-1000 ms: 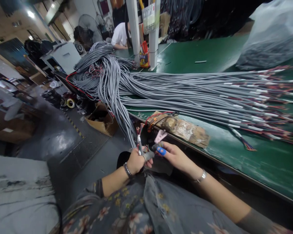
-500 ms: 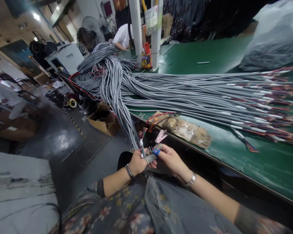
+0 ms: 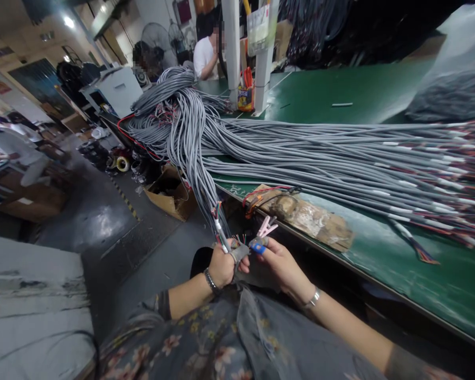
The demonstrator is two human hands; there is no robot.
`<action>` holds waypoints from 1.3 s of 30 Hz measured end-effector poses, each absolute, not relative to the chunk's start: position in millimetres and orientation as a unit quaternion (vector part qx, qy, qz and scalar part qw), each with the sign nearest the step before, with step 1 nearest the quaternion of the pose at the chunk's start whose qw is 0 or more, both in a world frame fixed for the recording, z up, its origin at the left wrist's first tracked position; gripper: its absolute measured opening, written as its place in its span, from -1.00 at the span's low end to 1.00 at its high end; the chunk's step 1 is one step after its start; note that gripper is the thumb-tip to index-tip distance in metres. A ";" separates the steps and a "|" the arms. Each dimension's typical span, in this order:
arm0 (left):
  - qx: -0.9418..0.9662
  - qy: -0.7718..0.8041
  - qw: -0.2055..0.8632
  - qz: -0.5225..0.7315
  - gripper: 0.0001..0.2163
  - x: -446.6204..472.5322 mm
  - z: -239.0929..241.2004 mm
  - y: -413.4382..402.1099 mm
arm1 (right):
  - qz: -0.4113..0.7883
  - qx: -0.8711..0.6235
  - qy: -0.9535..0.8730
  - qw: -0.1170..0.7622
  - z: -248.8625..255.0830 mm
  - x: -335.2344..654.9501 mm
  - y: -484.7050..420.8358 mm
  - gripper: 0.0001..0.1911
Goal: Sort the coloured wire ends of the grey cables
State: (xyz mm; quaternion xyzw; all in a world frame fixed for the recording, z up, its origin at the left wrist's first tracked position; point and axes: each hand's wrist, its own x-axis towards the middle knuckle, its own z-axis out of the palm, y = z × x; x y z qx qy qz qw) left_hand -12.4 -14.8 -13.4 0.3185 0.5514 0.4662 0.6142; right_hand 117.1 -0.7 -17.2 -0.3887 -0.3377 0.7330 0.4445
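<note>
Grey cables [image 3: 200,184] fill the clamped left hand [image 3: 223,267]; unclear whether the right hand [image 3: 283,265] grips.

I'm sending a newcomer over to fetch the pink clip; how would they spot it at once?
Find the green bench with grey cables across it. At its near edge lies a brown board; the clip shows between that and the person's right hand. Its pink V sets it apart from board and cables.

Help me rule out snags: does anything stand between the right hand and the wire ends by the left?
Nothing visible does; the taped thumb of the left hand lies below the wire ends, near the right hand.
</note>
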 end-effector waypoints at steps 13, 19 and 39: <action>0.370 0.466 0.720 0.358 -0.60 -17.7 1.7 8.8 | 0.677 -0.389 -0.426 0.456 -33.4 138.5 30.7 -0.43; 0.371 0.453 0.731 0.349 -0.60 -14.7 -0.4 15.7 | 0.531 -0.463 -0.489 0.515 -28.6 132.2 28.5 -0.41; 0.362 0.482 0.723 0.338 -0.59 -13.0 -5.1 14.4 | 0.749 -0.321 -0.220 0.536 -23.5 120.0 34.5 -0.51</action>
